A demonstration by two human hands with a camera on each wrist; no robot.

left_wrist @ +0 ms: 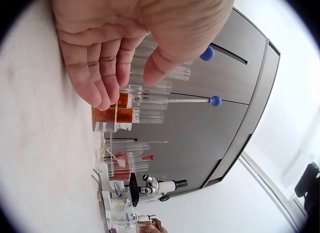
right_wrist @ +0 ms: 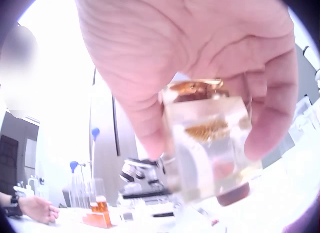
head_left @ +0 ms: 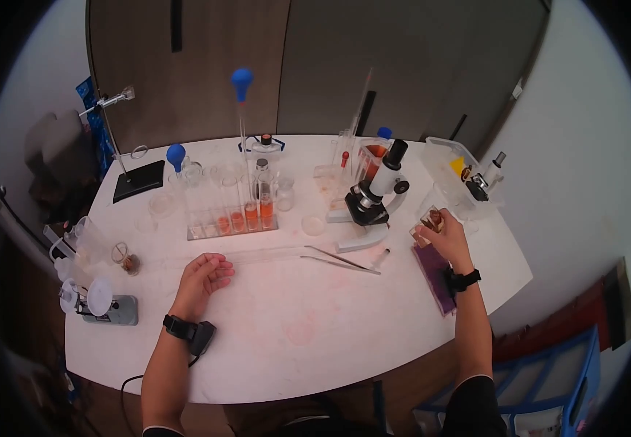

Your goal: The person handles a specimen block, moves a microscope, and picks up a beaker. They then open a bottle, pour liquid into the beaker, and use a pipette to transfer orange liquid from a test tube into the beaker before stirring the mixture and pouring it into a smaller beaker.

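Observation:
My right hand (head_left: 446, 237) grips a clear, amber-tinted block (right_wrist: 207, 153) between thumb and fingers. In the right wrist view a brown, ribbed specimen shows inside the block, and part of the block is behind the hand. It is held up over the right side of the table, near a flat purple item (head_left: 430, 275). My left hand (head_left: 208, 277) holds nothing. Its fingers are loosely bent, close over the table in front of the test tube rack (head_left: 235, 231). Several tubes in that rack hold orange liquid.
A black-and-white microscope (head_left: 375, 186) stands right of centre. Tweezers (head_left: 341, 261) lie between the hands. At the left are a small balance (head_left: 115, 312) and a stand with a black base (head_left: 139, 182). A clear plastic bin (head_left: 450, 164) holds a smaller microscope at the back right.

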